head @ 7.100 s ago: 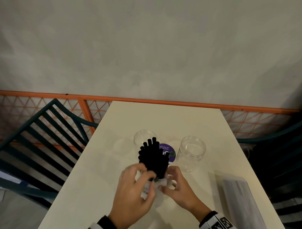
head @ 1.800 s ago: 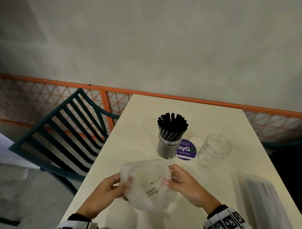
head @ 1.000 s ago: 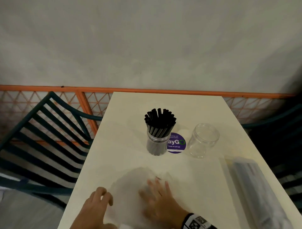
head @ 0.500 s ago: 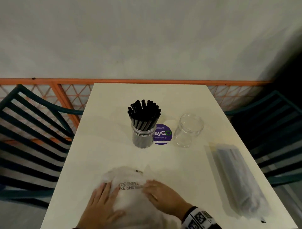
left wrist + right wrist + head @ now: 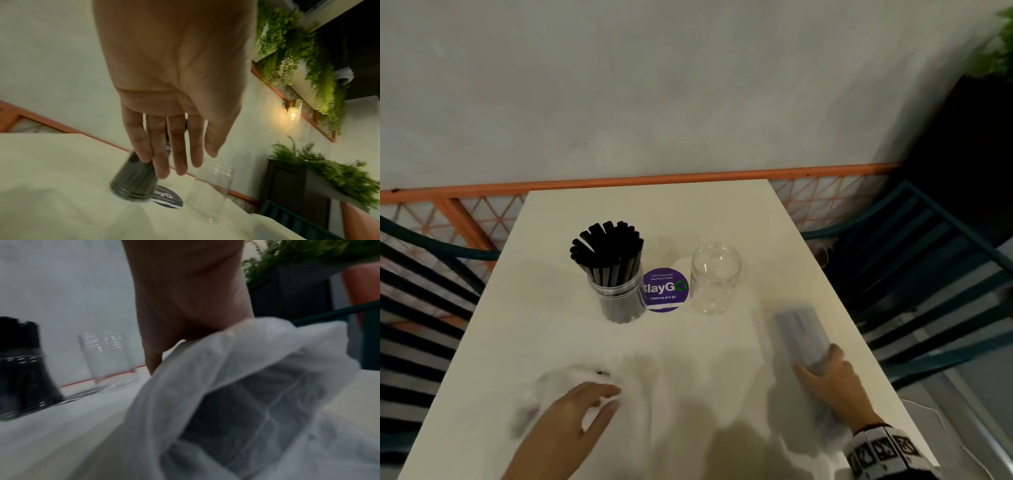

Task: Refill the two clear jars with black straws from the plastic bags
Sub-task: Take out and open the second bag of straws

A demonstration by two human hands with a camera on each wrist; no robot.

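The left clear jar (image 5: 619, 294) stands packed with black straws (image 5: 607, 246). To its right, the second clear jar (image 5: 715, 277) is empty. A full plastic bag of black straws (image 5: 799, 334) lies at the table's right side, and my right hand (image 5: 822, 366) grips its near end. In the right wrist view the bag (image 5: 257, 402) fills the foreground under my curled fingers. My left hand (image 5: 609, 397) hovers with straight fingers (image 5: 180, 162) over the empty, crumpled bag (image 5: 551, 387) at the near left, holding nothing.
A round purple sticker (image 5: 666, 289) lies on the cream table (image 5: 654, 212) between the jars. Dark slatted chairs (image 5: 928, 274) flank both sides. An orange rail (image 5: 619, 183) and a grey wall run behind the table's far edge.
My right hand left the empty bag, moved right and took hold of the full bag of straws. My left hand lifted its palm off the empty bag and stays above it.
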